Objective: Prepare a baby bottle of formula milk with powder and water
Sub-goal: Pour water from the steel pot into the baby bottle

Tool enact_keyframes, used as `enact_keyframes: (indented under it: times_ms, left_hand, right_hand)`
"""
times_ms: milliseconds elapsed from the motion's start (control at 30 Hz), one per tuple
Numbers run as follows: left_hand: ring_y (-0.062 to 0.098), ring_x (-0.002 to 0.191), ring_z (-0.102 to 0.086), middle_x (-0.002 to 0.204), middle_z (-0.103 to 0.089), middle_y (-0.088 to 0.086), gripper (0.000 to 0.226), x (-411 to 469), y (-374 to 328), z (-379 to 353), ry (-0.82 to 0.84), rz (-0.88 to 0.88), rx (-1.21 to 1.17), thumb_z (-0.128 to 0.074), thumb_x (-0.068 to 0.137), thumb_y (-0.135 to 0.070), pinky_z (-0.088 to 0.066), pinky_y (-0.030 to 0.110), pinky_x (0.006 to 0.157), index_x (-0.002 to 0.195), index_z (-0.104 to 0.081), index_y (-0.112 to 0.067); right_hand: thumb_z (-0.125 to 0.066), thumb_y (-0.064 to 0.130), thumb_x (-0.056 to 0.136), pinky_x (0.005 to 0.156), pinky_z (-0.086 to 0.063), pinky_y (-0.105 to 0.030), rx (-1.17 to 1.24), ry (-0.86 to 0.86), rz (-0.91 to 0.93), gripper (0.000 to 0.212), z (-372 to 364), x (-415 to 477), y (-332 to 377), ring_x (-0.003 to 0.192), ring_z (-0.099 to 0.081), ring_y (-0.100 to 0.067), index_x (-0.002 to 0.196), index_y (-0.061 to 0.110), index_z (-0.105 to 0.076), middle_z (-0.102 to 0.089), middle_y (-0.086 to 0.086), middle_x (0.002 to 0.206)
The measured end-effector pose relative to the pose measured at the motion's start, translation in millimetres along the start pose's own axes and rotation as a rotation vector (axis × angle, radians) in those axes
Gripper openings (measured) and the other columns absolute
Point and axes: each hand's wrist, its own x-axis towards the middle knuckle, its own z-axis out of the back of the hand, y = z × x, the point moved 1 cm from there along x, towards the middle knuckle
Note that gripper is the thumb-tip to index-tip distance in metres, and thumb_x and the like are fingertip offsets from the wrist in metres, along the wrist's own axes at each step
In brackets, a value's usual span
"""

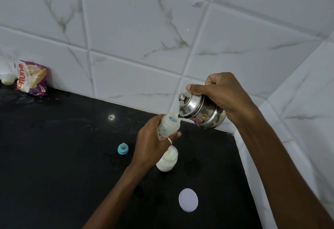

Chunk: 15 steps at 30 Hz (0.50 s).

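Left hand fingers wrapped around the baby bottle, gripping it mid-body, ring on one finger. Bottle is lifted off the counter, tilted, open mouth facing up and right, no teat on it. Right hand closed over the steel kettle, thumb pressed along the top near the lid knob, other fingers curled behind the body, mostly hidden. Kettle tipped left and down, spout tip right at the bottle's rim; can't tell if liquid is flowing. Red sticker and a yellow "3" sticker on the kettle's side.

Just below the left hand, an open glass jar with white powder stands upright on the black countertop, partly hidden by the hand. Blue teat ring with nipple sits upright on the counter left of the hand, apart from the jar. White round lid lies flat nearer the camera, between the two forearms. Far left against the tiled wall: a purple and white packet leaning, and a pale rounded object beside it, too cropped to identify. Counter shows faint wet marks.
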Motion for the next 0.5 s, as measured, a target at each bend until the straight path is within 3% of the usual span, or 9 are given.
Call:
enact_keyframes:
  times_ms: [267, 500]
  left_hand:
    - [0.015, 0.113, -0.067, 0.125, -0.068, -0.005, 0.066, -2, -1, -1, 0.009, 0.005, 0.007, -0.085, 0.077, -0.045, -0.06, 0.039, 0.093, 0.134, -0.059, -0.022]
    - [0.014, 0.113, -0.066, 0.124, -0.068, -0.008, 0.066, -3, -4, -2, 0.011, 0.013, -0.01, -0.085, 0.077, -0.047, -0.061, 0.038, 0.092, 0.134, -0.059, -0.023]
  right_hand:
    - [-0.09, 0.038, 0.071, 0.053, -0.04, -0.026, 0.038, -0.027, -0.004, 0.049, 3, -3, -5, 0.048, -0.048, -0.009, 0.058, 0.018, -0.047, -0.048, 0.007, 0.049]
    - [-0.088, 0.032, 0.075, 0.041, -0.038, -0.013, 0.244, -0.029, -0.064, 0.051, 11, -9, -22, 0.04, -0.047, -0.003, 0.057, 0.019, -0.043, -0.047, 0.012, 0.046]
